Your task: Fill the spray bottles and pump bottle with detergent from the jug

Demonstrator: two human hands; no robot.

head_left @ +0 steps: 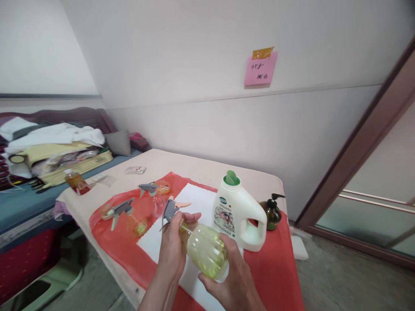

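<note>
I hold a clear spray bottle [205, 250] with yellow-green liquid, tilted over a white cloth [194, 207]. My left hand [171, 246] is wrapped round its neck just below the grey trigger head [169, 211]. My right hand [231, 276] cups the bottle's base from below. Two more spray bottles with grey triggers lie to the left on the red sheet [110, 237]: one nearer [129, 216], one farther back [154, 188]. A white detergent jug [238, 214] with a green cap stands just right of my hands.
A dark green pump bottle [272, 212] stands behind the jug. A small bottle with a red label [76, 181] sits at the table's left edge. Piled bedding [52, 147] lies on a bed at left. A pink note [260, 68] hangs on the wall. A sliding door frame [356, 142] is at right.
</note>
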